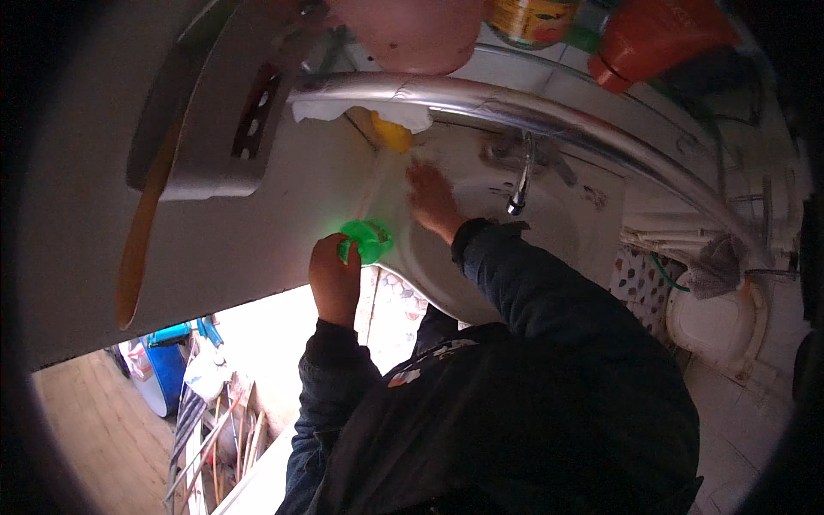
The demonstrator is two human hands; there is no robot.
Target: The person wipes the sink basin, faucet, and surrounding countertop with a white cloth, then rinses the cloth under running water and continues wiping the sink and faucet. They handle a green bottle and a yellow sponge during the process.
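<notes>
My left hand (335,279) grips a bright green, see-through plastic cup (371,241) at the left edge of the white washbasin (438,287). Thumb and fingers close on the cup's near side; its contents cannot be made out. Over the basin's back left part reaches my right hand (432,202), its back toward me. Those fingers are blurred, and whether they hold anything does not show. Just beyond them lies a yellow object (391,133) in the corner. A chrome tap (521,180) stands at the back of the basin, right of my right hand.
A metal rail (515,107) crosses above the basin. Overhead are a pink rounded container (412,34), a jar (532,21) and a red funnel-shaped item (661,39). On the left wall hangs a white holder (223,146) with an orange-handled tool (142,249). A toilet (712,326) stands at right.
</notes>
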